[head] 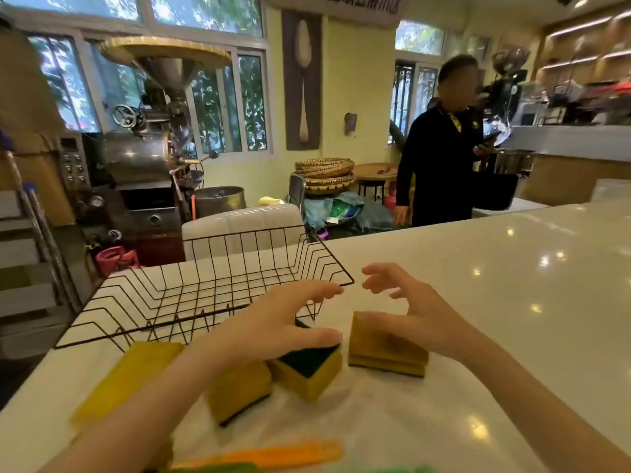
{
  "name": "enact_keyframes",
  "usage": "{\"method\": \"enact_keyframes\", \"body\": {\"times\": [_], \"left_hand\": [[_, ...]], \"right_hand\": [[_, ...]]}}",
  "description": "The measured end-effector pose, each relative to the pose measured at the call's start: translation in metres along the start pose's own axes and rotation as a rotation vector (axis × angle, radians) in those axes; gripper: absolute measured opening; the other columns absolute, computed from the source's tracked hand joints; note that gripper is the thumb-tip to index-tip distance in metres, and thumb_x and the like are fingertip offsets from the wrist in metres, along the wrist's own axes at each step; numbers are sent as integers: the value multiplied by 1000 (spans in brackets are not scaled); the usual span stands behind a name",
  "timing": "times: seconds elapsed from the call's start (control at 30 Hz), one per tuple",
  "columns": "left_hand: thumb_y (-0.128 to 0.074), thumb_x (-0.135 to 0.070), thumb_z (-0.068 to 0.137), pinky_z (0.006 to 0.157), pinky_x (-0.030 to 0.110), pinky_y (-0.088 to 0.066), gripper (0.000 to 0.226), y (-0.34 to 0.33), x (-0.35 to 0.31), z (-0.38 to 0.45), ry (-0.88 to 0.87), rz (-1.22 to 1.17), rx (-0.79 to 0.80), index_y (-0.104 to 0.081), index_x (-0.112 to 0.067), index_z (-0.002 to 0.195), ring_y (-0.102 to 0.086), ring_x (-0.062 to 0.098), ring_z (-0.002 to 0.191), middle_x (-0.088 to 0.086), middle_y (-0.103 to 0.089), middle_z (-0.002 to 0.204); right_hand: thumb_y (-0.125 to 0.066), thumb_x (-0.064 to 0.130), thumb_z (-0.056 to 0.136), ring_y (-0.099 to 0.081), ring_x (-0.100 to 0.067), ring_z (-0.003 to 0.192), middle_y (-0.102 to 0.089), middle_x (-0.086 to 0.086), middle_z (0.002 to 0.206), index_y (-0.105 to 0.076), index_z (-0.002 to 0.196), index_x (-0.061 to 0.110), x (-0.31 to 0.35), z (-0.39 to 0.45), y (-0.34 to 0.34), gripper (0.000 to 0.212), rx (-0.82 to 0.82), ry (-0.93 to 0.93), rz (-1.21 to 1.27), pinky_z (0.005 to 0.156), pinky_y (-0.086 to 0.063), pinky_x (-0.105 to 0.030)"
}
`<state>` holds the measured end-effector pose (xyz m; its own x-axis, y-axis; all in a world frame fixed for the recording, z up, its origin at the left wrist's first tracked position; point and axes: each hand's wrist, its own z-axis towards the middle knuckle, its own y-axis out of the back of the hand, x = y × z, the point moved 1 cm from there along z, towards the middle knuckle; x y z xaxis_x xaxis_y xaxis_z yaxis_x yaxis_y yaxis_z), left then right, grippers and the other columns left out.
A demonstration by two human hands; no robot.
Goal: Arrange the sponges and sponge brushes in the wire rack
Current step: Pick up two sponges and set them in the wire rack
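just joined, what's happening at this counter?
A person is sorting sponges into a black wire rack, which holds nothing yet. The left hand hovers over a green-topped sponge; the right hand reaches over a brownish sponge. Both hands are open. More sponges and an orange brush handle lie on the white counter.

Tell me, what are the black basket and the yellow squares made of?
The wire rack looks like thin metal rods with a dark, likely painted coating; you can see through its bars. The sponges, such as the green-topped sponge, look like soft yellow foam with a rough dark green scrubbing layer. The counter looks like polished stone, since lights reflect in it.
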<state>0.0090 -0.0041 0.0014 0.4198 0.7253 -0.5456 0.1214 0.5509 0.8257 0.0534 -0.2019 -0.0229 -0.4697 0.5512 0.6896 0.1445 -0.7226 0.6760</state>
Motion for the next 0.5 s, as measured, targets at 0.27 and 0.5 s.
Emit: {"method": "enact_keyframes", "body": {"times": [0.27,0.5], "left_hand": [[-58,-52,76,97,21,-29,63,-20,12,1,35,375,242,-34,-34,132,-28,9,129,-10,-26,146],[-65,-29,75,90,16,-26,74,-20,20,-1,46,407,342,-24,-36,136,-31,6,125,-12,-31,142]], "right_hand": [[-71,53,65,-42,-11,117,-45,9,131,-38,125,33,-16,-10,-11,71,90,-39,-216,98,-42,-32],[-70,52,65,-42,-12,106,-43,9,126,-34,126,30,-26,-11,-24,74,155,11,-446,85,-36,-26]]}}
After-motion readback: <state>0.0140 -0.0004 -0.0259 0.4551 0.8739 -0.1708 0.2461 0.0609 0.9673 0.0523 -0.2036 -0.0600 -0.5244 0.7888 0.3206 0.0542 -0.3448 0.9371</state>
